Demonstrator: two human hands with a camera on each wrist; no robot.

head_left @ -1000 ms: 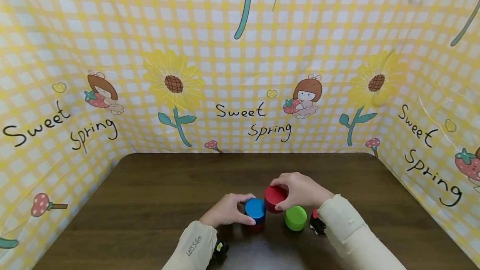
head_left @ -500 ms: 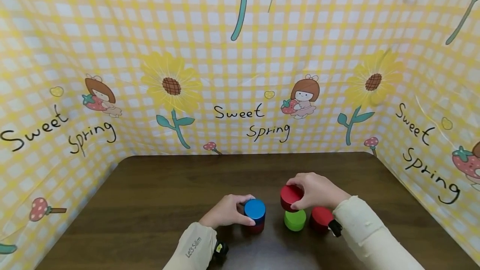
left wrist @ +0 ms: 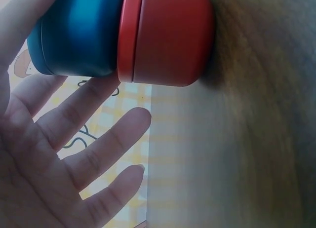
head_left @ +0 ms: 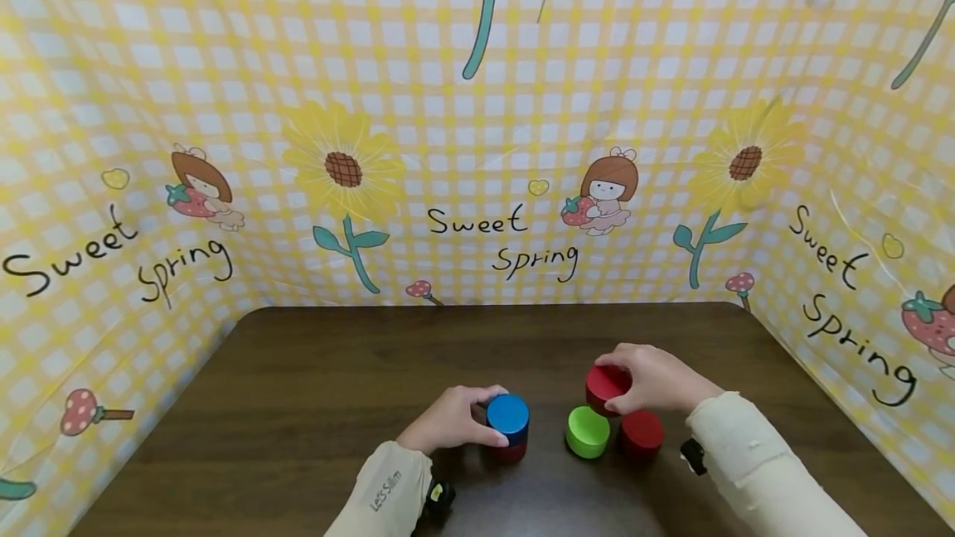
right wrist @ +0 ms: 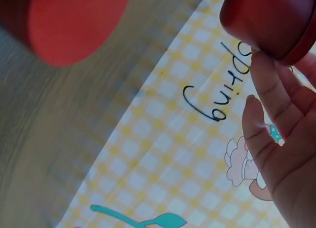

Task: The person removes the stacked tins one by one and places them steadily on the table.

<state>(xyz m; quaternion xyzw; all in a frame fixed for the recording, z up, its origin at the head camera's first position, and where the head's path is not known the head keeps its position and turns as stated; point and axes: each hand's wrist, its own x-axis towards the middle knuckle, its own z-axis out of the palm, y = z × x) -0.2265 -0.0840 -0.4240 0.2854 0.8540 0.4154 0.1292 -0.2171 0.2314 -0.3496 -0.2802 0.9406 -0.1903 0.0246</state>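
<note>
While blue cylinder (head_left: 508, 415) sits stacked on red cylinder (head_left: 511, 451) at table (head_left: 336, 371) front centre, stack is gripped from side by left hand (head_left: 453, 418), fingers curled round. Second red piece (head_left: 606, 385) is pinched, lifted, by right hand (head_left: 651, 377). Green cylinder (head_left: 587, 432) and third red cylinder (head_left: 642, 433) are seen just below, side by side.

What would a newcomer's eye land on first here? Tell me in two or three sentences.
First, the bright round pots near the front edge of the dark wooden table: a blue pot stacked on a red one, gripped by the left hand. To its right, the right hand holds a red pot above a green pot and another red pot. Behind them stands the yellow checked "Sweet Spring" backdrop with sunflowers.
</note>
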